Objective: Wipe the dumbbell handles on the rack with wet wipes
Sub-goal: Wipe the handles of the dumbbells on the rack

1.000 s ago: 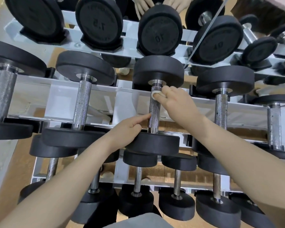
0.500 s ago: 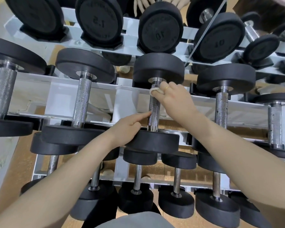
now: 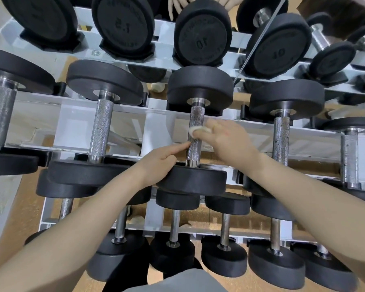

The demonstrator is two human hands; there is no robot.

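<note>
A black dumbbell with a knurled steel handle [image 3: 196,116] lies in the middle tier of the white rack [image 3: 156,127]. My right hand [image 3: 226,142] pinches a folded white wet wipe [image 3: 195,131] and presses it against the middle of that handle. My left hand [image 3: 158,165] grips the dumbbell's near black head [image 3: 196,180], its index finger stretched out to touch the lower handle. The wipe is mostly hidden under my right fingers.
Neighbouring dumbbells lie left [image 3: 100,129] and right [image 3: 281,133] on the same tier. Bigger ones marked 10 [image 3: 201,32] stand on the top tier, smaller ones [image 3: 174,247] on the bottom tier. A mirror behind reflects hands at the top edge.
My right hand with the wipe has slid down the handle from just under the far head to its middle. My left hand has stayed on the near head.
</note>
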